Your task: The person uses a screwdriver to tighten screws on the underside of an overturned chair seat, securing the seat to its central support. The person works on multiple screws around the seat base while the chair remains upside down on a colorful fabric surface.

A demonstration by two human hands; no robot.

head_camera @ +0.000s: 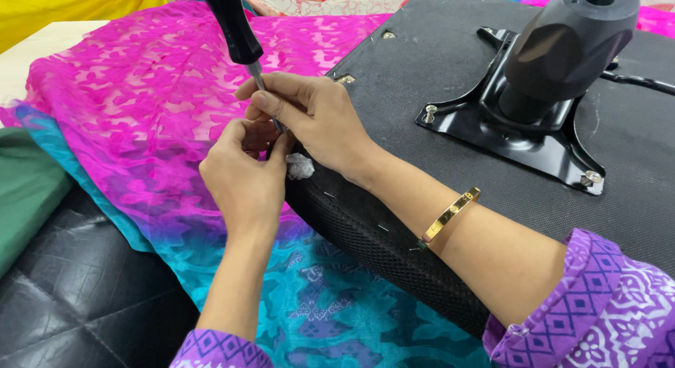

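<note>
An upturned office chair seat covered in black fabric lies on a bed, its black metal base plate and gas-lift socket facing up. My right hand grips the metal shaft of a screwdriver with a black handle, tip down at the seat's near corner. My left hand is pinched at the same corner, fingers against the fabric edge. A tuft of white stuffing pokes out beside the thumbs. The screwdriver tip is hidden behind my fingers.
A pink and turquoise patterned cloth spreads under the seat. A black quilted cushion lies at lower left, green cloth at the left edge, yellow cloth at top left. Staples dot the seat's side.
</note>
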